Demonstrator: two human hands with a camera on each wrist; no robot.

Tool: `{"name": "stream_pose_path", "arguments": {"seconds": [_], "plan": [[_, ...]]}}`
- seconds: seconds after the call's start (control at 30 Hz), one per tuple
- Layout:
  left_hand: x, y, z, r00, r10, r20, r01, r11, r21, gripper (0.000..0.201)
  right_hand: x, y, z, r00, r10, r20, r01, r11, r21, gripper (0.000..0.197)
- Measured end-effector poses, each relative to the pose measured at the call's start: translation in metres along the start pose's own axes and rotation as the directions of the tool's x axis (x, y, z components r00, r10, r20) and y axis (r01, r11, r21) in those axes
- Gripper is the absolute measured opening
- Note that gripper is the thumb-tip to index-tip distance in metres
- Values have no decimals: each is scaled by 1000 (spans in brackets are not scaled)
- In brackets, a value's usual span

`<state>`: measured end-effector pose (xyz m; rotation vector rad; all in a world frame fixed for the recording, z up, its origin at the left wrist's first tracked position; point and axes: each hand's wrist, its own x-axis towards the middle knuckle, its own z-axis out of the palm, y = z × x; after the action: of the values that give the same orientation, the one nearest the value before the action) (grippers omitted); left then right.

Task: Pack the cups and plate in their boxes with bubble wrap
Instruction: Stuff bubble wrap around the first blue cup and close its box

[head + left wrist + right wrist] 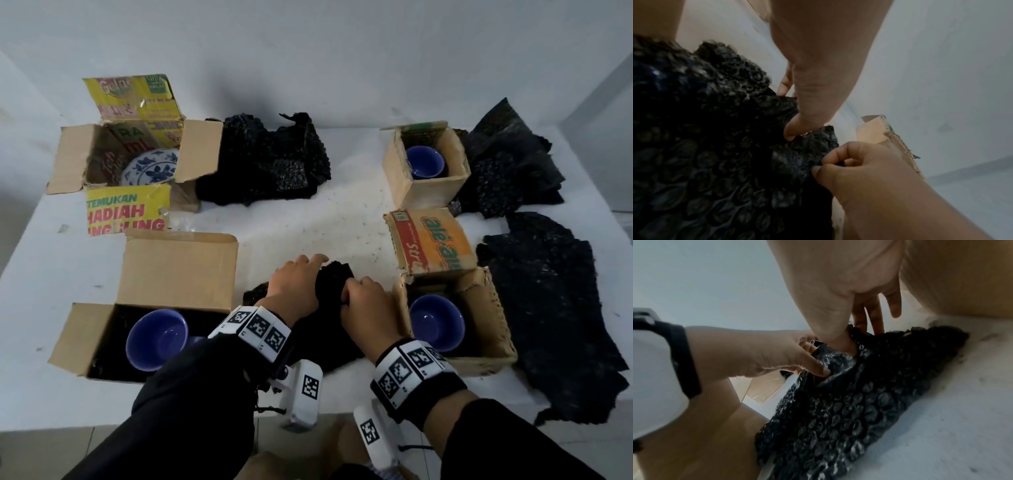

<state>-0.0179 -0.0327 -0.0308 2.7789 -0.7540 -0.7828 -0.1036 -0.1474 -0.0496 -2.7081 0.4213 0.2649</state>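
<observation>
A black bubble wrap sheet [329,332] lies bunched at the table's front middle. My left hand [301,277] grips its raised fold from the left, thumb [795,131] dug into the wrap [715,154]. My right hand [363,301] pinches the same fold from the right, with curled fingers [830,162] on the wrap's edge [838,410]. What the fold covers is hidden. Blue cups sit in the front-left box [157,339], the front-right box [436,323] and the back-right box [424,166]. A blue-and-white plate [150,169] leans in the back-left box.
More black bubble wrap lies at the back middle [263,161], the back right [507,161] and the right edge [555,301]. Open flaps stand up on the front-left box [178,267] and the front-right box [431,240]. The white table [308,219] is speckled with crumbs.
</observation>
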Motion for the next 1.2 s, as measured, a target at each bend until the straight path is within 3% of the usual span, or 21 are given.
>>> {"name": "stream_pose_path", "arguments": {"seconds": [0.17,0.23,0.3,0.43,0.57,0.83,1.03,1.2], "plan": [[1,0,-12,997,-1,-73,-2,999,-42,18,-3,-1,-14,998,35,-49,-21,966,258,15],[-1,1,-19,994,1,-112,-7,998,-54,13,-6,-3,-21,992,42,-123,-2,951,310,17],[-3,0,-25,989,-7,-148,-9,994,-106,20,-9,-5,-30,983,64,-174,-1,942,336,23],[-8,-3,-33,984,6,-176,-38,983,-179,36,-10,-11,-42,983,104,-155,-39,927,372,46],[-15,-4,-38,975,55,-214,-103,970,-222,45,-7,-20,-50,973,67,-223,33,909,416,30],[-32,-13,-77,914,92,-396,-279,849,-448,17,-5,-48,-82,873,36,-486,276,784,556,27],[-66,-53,-114,860,104,-499,-425,687,-589,27,-2,-87,-102,882,-248,-402,457,660,596,33],[-97,-110,-120,886,73,-457,-383,670,-636,31,-2,-135,-90,890,-287,-354,455,612,647,32]]}}
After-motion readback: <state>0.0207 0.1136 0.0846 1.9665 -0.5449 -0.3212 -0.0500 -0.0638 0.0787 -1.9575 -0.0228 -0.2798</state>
